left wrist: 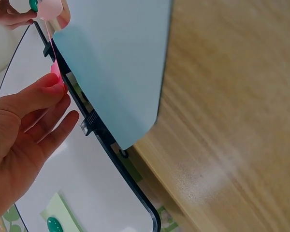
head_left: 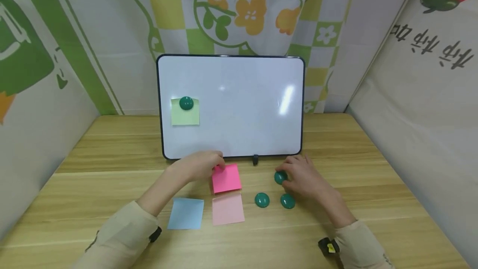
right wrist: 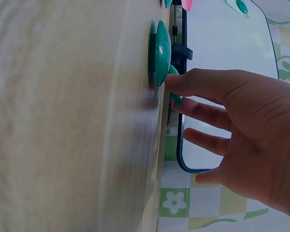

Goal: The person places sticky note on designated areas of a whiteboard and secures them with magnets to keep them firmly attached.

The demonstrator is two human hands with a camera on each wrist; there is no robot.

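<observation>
While pinching hot-pink note (head_left: pixel 228 179) before board (head_left: pixel 239 103) with left hand (head_left: pixel 203 164), holding magnet (head_left: pixel 280 177) before board's right half with right hand (head_left: pixel 305 177), apparently between thumb and finger; could drop magnet if gripped only by glossy rim.

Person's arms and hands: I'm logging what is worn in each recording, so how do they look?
The left hand and right hand are bare. The left sleeve and right sleeve are pale beige and end short of the wrists. A small black piece shows at the left one's edge; a black device with a yellow patch sits beside the right.
</observation>
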